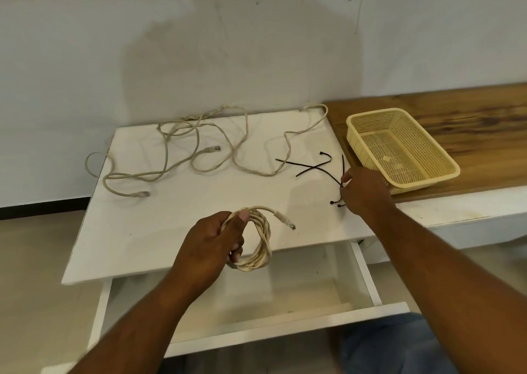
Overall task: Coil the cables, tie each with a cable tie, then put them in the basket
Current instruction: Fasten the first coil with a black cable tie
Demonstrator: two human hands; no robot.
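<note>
Leaving loose cables (176,157) uncoiled across the white table (171,231); gripping one coiled cable (261,245), untied, in curled left hand (211,248) fingers; apparently pinching a black cable tie (333,202) between right hand (365,194) fingertips; nothing yet in basket (445,174), far right. No readable writing anywhere.

We are reaching both bare forearms forward from the lower edge of the view. Our left hand (209,242) is hovering low and near the centre, its back turned toward us. Its fingers (236,252) are curling round the coiled cable (263,245), and the thumb is pressing across the top of the loops. Our right hand (366,192) is stretching farther out to the right, knuckles up, with thumb and forefinger pinching a black cable tie (328,174).
</note>
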